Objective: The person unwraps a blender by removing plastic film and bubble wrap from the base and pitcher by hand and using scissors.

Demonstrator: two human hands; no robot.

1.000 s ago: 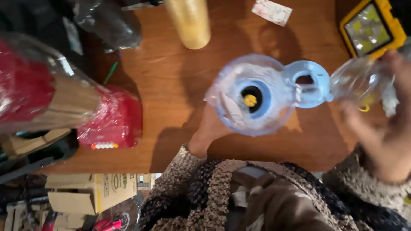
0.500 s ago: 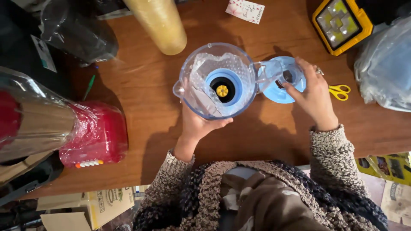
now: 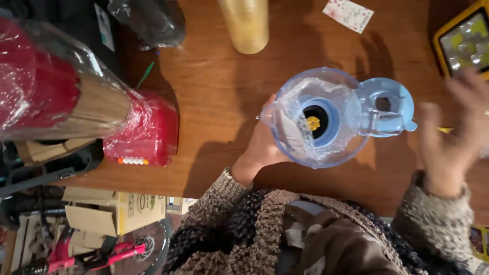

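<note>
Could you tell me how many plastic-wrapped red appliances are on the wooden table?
2: a large wrapped red appliance at the far left edge, and a smaller wrapped red appliance just right of it, left of the left hand. Others may lie out of view.

Left hand [image 3: 260, 150] cupped, fingers curled forward; right hand [image 3: 453, 137] raised, open — blurred, apparently fingers spread.

A single head-worn camera is looking almost straight down from above the person's chest onto the brown wooden tabletop [image 3: 214, 91], sitting close over it. It is facing the clear plastic blender jug with pale blue handle [image 3: 326, 118], with the floor's clutter showing lower left.
</note>
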